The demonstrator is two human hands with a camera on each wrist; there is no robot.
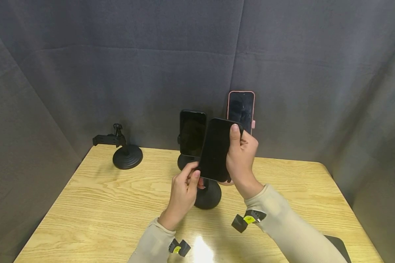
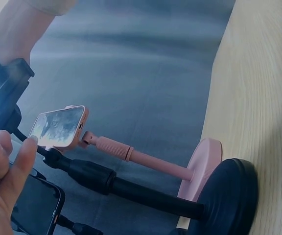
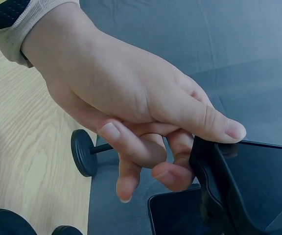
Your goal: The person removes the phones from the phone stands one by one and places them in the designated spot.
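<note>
A grey curtain [image 1: 135, 73] hangs behind a wood-grain counter [image 1: 102, 204]. In the head view, the right hand [image 1: 243, 157] is clamped on the right edge of a black phone [image 1: 215, 149] that is raised and slightly tilted above a round black base [image 1: 209, 195]; its thumb lies over the front near the upper corner. The left hand [image 1: 181, 190] is at the phone's lower left corner, thumb and forefinger close together; whether they pinch anything there, I cannot tell. Just beyond stands a second phone [image 1: 192, 133], dark-framed, and behind the right hand a pink-framed phone [image 1: 241, 106] is partly hidden. At the left, well apart, a black stand [image 1: 127, 157] rests near the counter's far edge. In the left wrist view, the left hand's fingers are partly bent, one reaching farther out than the rest, and the thumb cannot be made out. Beside them a black pole [image 2: 151, 196] and a pink stand [image 2: 160, 164] show sideways. In the right wrist view, the right hand's thumb presses the phone's edge beside a black clamp [image 3: 219, 191], with the other fingers bent and spread below.
</note>
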